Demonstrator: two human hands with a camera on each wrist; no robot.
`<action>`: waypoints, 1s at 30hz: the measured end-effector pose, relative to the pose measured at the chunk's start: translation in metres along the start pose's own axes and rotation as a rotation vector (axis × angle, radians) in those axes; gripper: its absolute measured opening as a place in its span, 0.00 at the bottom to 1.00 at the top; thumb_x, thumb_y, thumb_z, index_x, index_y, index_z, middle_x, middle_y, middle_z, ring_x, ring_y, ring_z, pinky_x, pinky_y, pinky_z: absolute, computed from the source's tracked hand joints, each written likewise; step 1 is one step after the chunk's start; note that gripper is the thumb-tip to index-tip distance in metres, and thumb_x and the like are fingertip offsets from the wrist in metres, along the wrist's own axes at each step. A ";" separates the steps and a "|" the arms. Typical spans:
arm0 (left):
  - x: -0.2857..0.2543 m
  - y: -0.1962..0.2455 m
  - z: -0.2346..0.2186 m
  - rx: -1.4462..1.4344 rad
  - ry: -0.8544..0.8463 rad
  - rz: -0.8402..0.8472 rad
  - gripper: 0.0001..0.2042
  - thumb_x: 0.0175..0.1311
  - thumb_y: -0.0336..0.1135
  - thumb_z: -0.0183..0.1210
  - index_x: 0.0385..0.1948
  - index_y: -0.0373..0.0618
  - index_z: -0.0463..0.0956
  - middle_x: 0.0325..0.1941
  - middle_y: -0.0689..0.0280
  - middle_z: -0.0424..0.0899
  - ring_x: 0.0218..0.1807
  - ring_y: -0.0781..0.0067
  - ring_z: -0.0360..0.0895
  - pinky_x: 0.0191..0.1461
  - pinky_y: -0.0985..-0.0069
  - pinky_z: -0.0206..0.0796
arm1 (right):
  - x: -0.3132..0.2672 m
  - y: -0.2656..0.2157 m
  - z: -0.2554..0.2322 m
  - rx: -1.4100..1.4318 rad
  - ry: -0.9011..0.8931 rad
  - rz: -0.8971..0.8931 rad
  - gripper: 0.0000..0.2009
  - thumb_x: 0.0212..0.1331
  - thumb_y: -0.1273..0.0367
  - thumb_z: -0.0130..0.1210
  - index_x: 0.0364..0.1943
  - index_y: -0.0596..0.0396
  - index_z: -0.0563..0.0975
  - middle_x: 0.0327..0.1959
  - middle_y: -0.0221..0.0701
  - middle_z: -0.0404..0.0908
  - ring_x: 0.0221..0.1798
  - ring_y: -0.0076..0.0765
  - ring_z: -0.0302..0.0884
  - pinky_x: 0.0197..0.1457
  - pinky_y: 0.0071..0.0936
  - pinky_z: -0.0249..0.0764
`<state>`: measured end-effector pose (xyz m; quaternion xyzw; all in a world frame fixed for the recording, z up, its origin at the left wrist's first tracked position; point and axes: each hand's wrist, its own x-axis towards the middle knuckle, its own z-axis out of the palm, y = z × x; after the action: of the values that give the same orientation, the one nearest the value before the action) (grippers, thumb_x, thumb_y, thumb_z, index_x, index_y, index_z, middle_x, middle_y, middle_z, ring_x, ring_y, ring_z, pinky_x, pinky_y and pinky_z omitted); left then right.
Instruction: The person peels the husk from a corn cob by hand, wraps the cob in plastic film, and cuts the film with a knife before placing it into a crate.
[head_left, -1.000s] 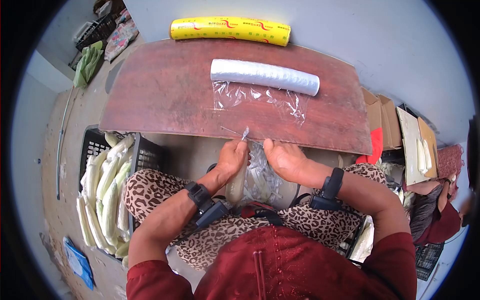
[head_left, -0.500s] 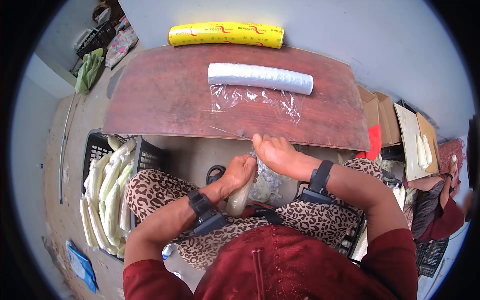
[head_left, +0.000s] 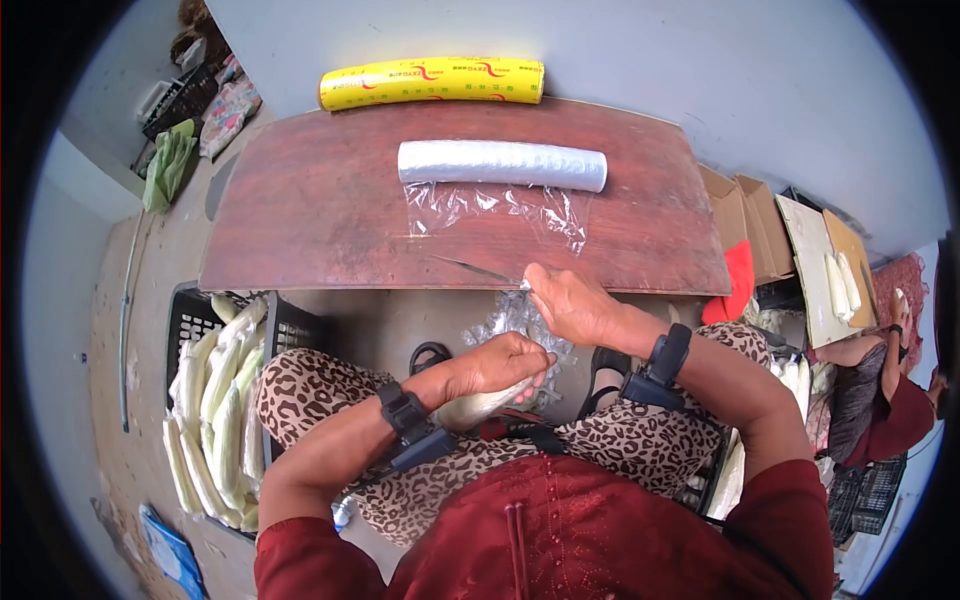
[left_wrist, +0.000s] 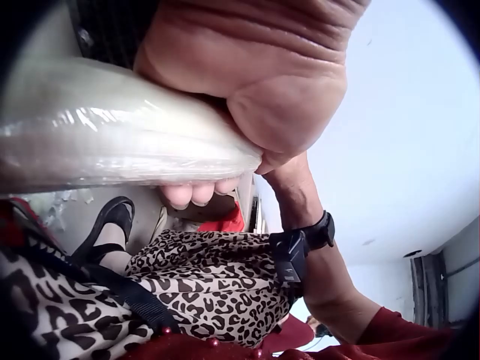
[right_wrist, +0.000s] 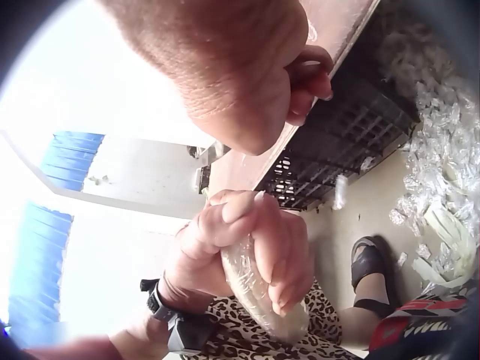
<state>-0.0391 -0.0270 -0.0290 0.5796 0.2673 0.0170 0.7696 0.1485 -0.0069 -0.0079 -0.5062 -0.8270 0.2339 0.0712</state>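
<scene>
My left hand (head_left: 500,365) grips a long pale vegetable (left_wrist: 112,142) wrapped tightly in clear film. In the head view it lies slanted above my lap, one end poking out below the palm. The right wrist view shows the fingers curled round the wrapped vegetable (right_wrist: 259,296). My right hand (head_left: 570,305) is at the table's front edge, fingers curled round a thin knife, its handle hidden. The narrow dark blade (head_left: 470,268) points left over the tabletop. A small whitish scrap of film (head_left: 525,285) shows at the fingertips.
On the brown table (head_left: 300,220) lie a clear film roll (head_left: 500,165), its end loose, and a yellow printed roll (head_left: 430,82). A black crate (head_left: 290,325) of wrapped vegetables (head_left: 215,410) stands left. Film scraps (right_wrist: 442,157) litter the floor. Another person (head_left: 890,400) sits far right.
The left hand has moved down from the table edge with the wrapped vegetable and turned it sideways; the twisted film tip no longer stands above it. The right hand and knife remain near the edge.
</scene>
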 end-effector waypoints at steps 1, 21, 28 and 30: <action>-0.001 0.003 -0.001 -0.006 -0.016 -0.002 0.20 0.73 0.43 0.46 0.23 0.39 0.76 0.20 0.67 0.77 0.24 0.79 0.75 0.34 0.78 0.69 | 0.002 0.003 -0.001 -0.011 -0.002 0.009 0.08 0.61 0.74 0.49 0.36 0.61 0.62 0.23 0.55 0.75 0.30 0.69 0.74 0.30 0.54 0.69; -0.004 0.068 -0.072 -1.060 0.640 0.470 0.14 0.70 0.42 0.45 0.36 0.40 0.73 0.28 0.63 0.76 0.31 0.67 0.74 0.42 0.68 0.72 | 0.011 -0.001 -0.006 1.469 -0.232 0.160 0.30 0.56 0.45 0.60 0.45 0.61 0.71 0.25 0.28 0.76 0.13 0.13 0.67 0.11 0.11 0.64; -0.006 0.067 -0.074 -0.806 0.872 0.456 0.15 0.71 0.41 0.45 0.39 0.38 0.74 0.31 0.62 0.79 0.34 0.68 0.78 0.41 0.70 0.74 | 0.013 0.005 -0.007 1.538 -0.392 0.178 0.27 0.56 0.52 0.65 0.46 0.61 0.70 0.24 0.28 0.76 0.13 0.15 0.67 0.12 0.12 0.64; -0.005 0.068 -0.073 -0.726 0.954 0.465 0.14 0.71 0.40 0.47 0.39 0.37 0.75 0.30 0.63 0.79 0.32 0.71 0.78 0.38 0.74 0.73 | 0.013 0.003 -0.009 1.504 -0.372 0.180 0.28 0.55 0.53 0.65 0.48 0.61 0.70 0.24 0.27 0.76 0.12 0.13 0.65 0.12 0.12 0.62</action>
<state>-0.0560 0.0582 0.0204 0.2538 0.4248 0.5286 0.6897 0.1483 0.0081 -0.0027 -0.3393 -0.4004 0.8178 0.2361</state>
